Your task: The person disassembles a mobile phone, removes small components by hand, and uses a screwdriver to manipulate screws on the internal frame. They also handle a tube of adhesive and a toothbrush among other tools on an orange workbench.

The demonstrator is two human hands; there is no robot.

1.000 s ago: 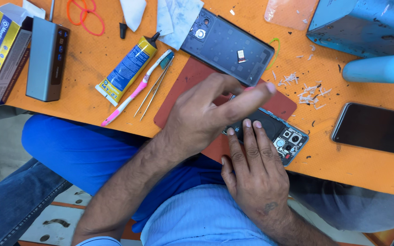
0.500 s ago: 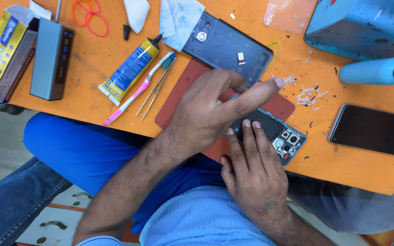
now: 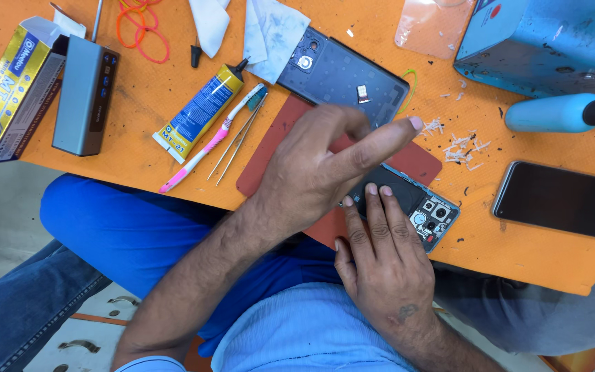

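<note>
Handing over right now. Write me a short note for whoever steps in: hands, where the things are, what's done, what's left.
Left hand: raised over the red mat, index finger stretched out, nothing seen in it.
Right hand: flat, fingers pressing the open phone down on the mat.
Back cover: lying apart, just above the mat.
Glue tube, toothbrush and tweezers: left of the mat.
Second phone: screen up, at the right.
Done: cover off, insides exposed.
Left: cover not yet back on the phone; shavings lie on the table.
</note>
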